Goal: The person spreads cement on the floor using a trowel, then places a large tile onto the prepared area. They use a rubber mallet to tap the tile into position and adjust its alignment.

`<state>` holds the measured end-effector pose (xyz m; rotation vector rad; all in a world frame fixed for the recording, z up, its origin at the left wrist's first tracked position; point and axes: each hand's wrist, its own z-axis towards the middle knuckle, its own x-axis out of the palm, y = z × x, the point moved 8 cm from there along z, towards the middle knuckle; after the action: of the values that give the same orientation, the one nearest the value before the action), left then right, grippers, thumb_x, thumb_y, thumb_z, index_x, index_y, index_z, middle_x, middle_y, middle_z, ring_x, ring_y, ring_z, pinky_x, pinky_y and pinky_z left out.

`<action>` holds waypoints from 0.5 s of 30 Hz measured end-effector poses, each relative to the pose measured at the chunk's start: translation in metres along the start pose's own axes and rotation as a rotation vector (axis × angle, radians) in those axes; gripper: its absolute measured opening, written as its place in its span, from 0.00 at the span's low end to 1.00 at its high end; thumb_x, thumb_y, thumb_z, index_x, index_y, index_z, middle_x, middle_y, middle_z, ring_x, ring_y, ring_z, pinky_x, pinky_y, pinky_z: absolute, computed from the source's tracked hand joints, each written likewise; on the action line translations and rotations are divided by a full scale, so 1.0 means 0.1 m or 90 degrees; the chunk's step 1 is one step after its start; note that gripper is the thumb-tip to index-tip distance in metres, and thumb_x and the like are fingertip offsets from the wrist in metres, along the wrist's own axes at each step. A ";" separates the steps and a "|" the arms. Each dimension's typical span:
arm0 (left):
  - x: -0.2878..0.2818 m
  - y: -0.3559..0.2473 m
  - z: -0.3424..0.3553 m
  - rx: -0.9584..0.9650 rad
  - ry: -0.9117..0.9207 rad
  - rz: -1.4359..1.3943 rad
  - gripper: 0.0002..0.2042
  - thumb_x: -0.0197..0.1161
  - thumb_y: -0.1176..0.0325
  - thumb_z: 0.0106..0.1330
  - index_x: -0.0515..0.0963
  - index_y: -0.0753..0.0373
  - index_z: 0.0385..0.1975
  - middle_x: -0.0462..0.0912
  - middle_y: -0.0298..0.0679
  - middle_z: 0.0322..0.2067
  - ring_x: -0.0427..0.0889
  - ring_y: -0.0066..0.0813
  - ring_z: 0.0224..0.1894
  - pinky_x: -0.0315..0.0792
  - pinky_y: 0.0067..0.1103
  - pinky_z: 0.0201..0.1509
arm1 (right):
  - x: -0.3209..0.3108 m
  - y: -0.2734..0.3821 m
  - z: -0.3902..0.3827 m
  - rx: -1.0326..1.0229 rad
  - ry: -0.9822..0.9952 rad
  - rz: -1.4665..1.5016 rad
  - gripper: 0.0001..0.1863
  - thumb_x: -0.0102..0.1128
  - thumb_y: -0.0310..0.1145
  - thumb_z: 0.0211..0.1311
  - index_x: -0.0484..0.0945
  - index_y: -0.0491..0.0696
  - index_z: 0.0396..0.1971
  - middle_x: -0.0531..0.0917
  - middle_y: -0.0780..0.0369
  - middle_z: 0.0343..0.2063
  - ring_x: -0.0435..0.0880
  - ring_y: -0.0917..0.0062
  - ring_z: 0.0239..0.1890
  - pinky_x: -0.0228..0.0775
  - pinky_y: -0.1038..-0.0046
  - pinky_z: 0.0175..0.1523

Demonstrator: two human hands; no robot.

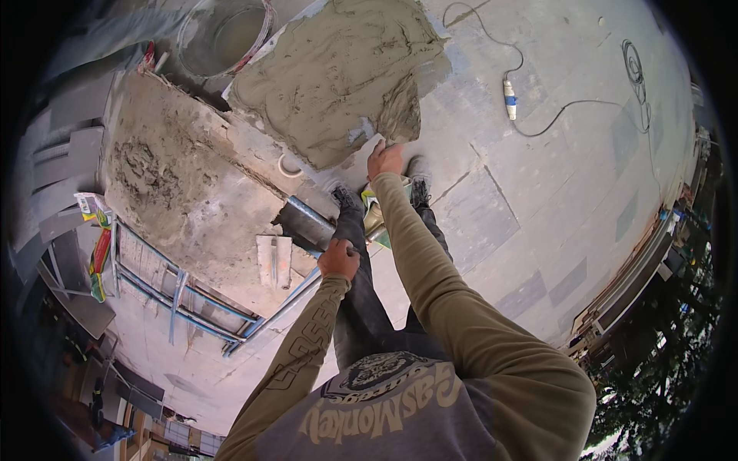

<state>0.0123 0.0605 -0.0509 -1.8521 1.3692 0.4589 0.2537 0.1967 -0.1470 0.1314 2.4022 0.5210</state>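
Observation:
Wet grey mortar (338,73) lies thickly spread over a pale slab (451,61) on the floor ahead of my feet. At its near edge is my right hand (387,160), closed, the arm stretched forward and down. A pale flat edge shows beside its fingers; I cannot make out whether it is a tool's blade or bare slab. My left hand (339,260) is closed in a fist by my left knee. A small dark spot shows at its fingers, but what it holds, if anything, is hidden.
A round tub of murky water (238,37) stands at the far left. Nearer is a mortar-stained board (165,169) with a blue metal frame (200,288). Grey slabs (81,157) lie along the left. A cable with a blue-and-white connector (510,100) crosses the paved floor at right.

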 end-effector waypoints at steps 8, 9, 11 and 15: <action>-0.03 0.47 0.12 -0.026 -0.020 -0.015 0.06 0.68 0.65 0.54 0.81 0.52 0.31 0.81 0.37 0.36 0.85 0.47 0.35 0.78 0.43 0.37 | 1.02 -0.26 -0.85 -0.041 -0.132 0.032 0.23 0.46 0.48 0.78 0.62 0.38 0.44 0.82 0.40 0.27 0.84 0.50 0.20 0.77 0.54 0.25; 0.03 0.58 0.13 -0.034 -0.027 -0.025 0.06 0.68 0.65 0.54 0.81 0.52 0.31 0.81 0.37 0.36 0.85 0.47 0.35 0.78 0.43 0.37 | 1.17 -0.29 -0.97 0.000 -0.103 0.072 0.24 0.46 0.48 0.78 0.62 0.38 0.44 0.82 0.39 0.27 0.84 0.47 0.24 0.77 0.52 0.29; 0.11 0.77 0.16 -0.049 -0.033 -0.046 0.06 0.68 0.65 0.54 0.81 0.52 0.31 0.81 0.37 0.36 0.85 0.47 0.35 0.78 0.43 0.37 | 1.36 -0.17 -1.21 0.076 -0.050 0.154 0.25 0.46 0.50 0.78 0.63 0.38 0.43 0.82 0.39 0.27 0.83 0.42 0.30 0.76 0.49 0.36; 0.10 1.04 0.17 -0.076 -0.042 -0.066 0.06 0.68 0.65 0.54 0.81 0.52 0.31 0.81 0.37 0.36 0.85 0.47 0.35 0.78 0.43 0.37 | 1.48 0.50 -1.67 0.165 0.031 0.418 0.26 0.46 0.53 0.78 0.64 0.40 0.42 0.80 0.48 0.22 0.81 0.59 0.18 0.72 0.59 0.20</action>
<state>-0.0777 0.0539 -0.1073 -1.9755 1.2193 0.5528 0.0318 0.2198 -0.0986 1.0512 2.4345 0.4946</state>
